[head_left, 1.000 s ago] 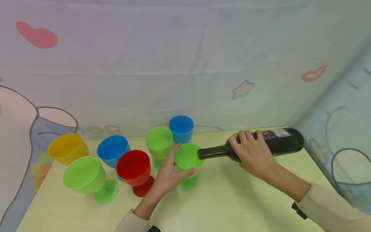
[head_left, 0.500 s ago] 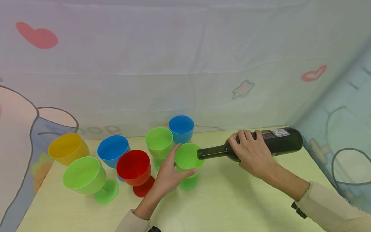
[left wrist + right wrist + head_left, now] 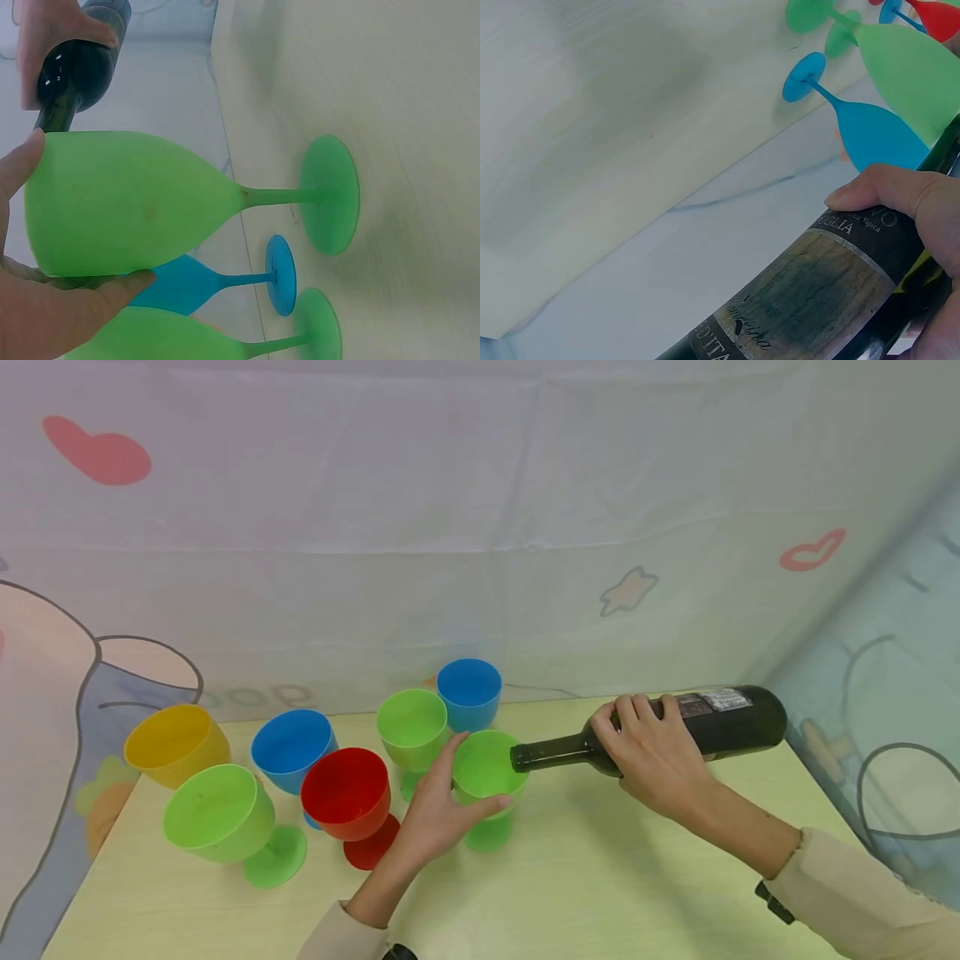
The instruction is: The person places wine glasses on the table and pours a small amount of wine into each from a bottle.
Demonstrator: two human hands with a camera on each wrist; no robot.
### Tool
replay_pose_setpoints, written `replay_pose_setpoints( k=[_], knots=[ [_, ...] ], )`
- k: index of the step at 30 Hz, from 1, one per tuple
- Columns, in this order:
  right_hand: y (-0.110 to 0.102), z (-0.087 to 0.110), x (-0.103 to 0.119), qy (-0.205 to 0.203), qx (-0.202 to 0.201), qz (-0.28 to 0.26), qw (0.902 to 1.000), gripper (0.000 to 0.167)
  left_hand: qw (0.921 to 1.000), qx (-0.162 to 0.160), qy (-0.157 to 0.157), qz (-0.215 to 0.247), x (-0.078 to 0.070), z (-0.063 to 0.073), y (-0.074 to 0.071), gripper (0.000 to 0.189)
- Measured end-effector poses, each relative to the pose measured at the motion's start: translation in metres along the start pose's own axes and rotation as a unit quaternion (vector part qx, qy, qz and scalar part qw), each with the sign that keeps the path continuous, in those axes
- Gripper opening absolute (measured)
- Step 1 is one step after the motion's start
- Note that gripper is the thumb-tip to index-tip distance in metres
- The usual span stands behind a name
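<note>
In the head view my right hand [image 3: 660, 760] grips a dark glass wine bottle [image 3: 735, 722] around its body and shoulder. The bottle is tipped nearly level, its mouth at the right rim of a green goblet [image 3: 487, 772]. My left hand [image 3: 437, 810] holds this goblet by the bowl, thumb at the near side and fingers at the far side. From the left wrist view, the goblet's round foot [image 3: 330, 195] is at the tabletop. A printed label [image 3: 802, 292] shows on the bottle in the right wrist view. No liquid stream is visible.
Behind the held goblet stand a blue goblet [image 3: 469, 693] and a second green goblet [image 3: 412, 727]. To the left are red [image 3: 347, 793], blue [image 3: 292, 750], yellow [image 3: 177, 746] and green [image 3: 219, 814] goblets. A printed cloth wall [image 3: 480, 527] rises along the table's back edge.
The bottle's base end has risen very slightly over the last half second. Both hands, the held goblet and the other goblets stay in place.
</note>
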State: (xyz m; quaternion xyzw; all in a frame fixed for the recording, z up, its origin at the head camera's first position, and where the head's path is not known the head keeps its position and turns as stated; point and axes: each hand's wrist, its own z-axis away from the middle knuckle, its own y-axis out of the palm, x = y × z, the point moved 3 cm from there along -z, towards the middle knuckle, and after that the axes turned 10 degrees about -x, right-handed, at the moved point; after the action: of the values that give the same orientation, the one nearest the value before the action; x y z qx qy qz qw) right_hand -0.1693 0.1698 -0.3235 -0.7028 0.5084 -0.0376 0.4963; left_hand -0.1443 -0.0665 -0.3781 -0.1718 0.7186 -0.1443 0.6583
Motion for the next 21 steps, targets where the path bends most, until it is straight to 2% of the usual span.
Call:
replay_pose_setpoints(
  k=[21],
  knots=[
    [-0.0041,-0.0034,-0.0013,-0.008,0.007,0.009,0.9999,0.050,1.0000,0.001,-0.002,-0.003,-0.0017,0.0003,-0.0002,0.087]
  ],
)
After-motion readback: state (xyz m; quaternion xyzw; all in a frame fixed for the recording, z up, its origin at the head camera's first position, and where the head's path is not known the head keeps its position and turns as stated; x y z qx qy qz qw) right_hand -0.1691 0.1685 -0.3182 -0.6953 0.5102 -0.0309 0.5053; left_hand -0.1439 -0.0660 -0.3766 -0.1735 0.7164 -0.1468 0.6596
